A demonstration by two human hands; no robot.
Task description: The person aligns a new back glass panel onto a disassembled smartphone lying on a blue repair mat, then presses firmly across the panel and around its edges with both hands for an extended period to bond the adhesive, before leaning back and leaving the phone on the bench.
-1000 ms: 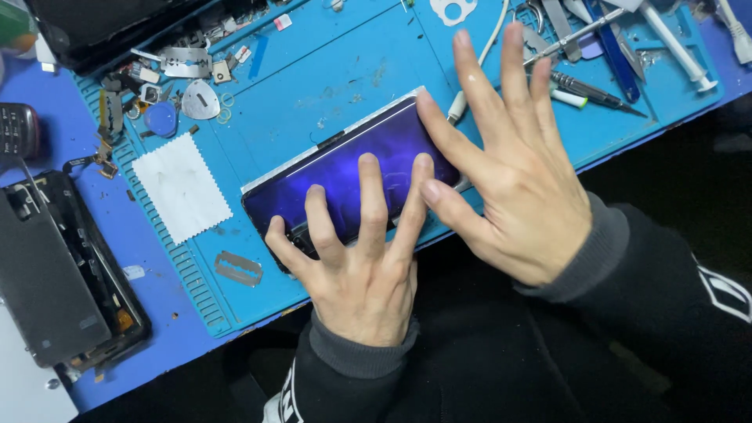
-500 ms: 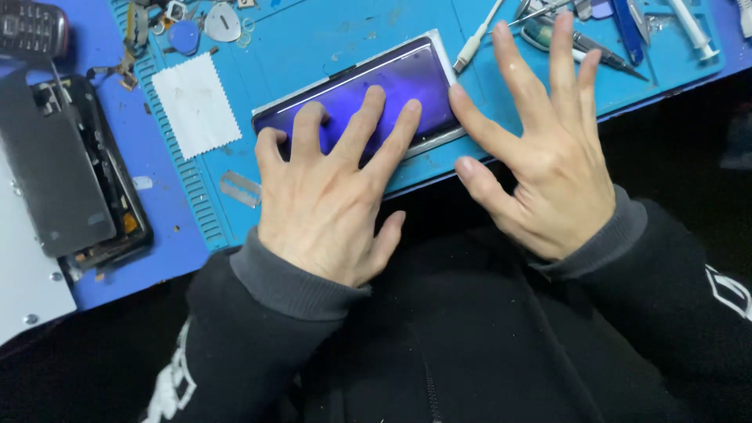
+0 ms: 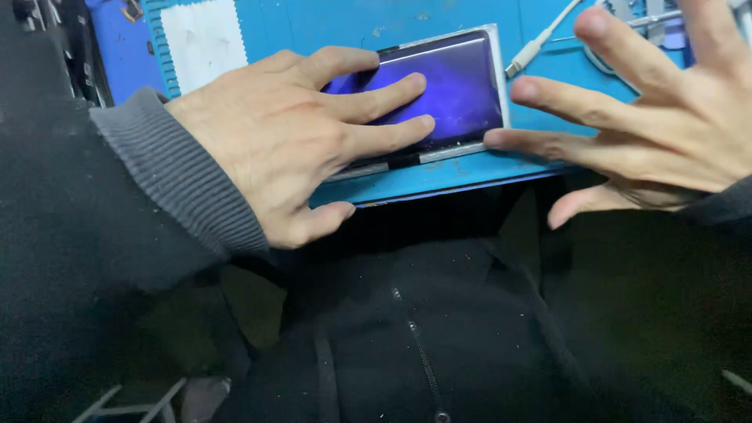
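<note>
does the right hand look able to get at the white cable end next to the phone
Probably yes: the right hand hangs open beside the phone, and the white cable end lies bare on the blue mat just beyond its fingertips, with nothing covering it.

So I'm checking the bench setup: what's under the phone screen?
The phone screen lies flat on a blue work mat. The left hand covers its left part, so anything beneath there is hidden.

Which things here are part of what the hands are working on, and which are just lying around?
In use: phone screen, left hand flat on it, right hand at its edge, blue mat under it.
Lying about: white cloth, white cable.
</note>
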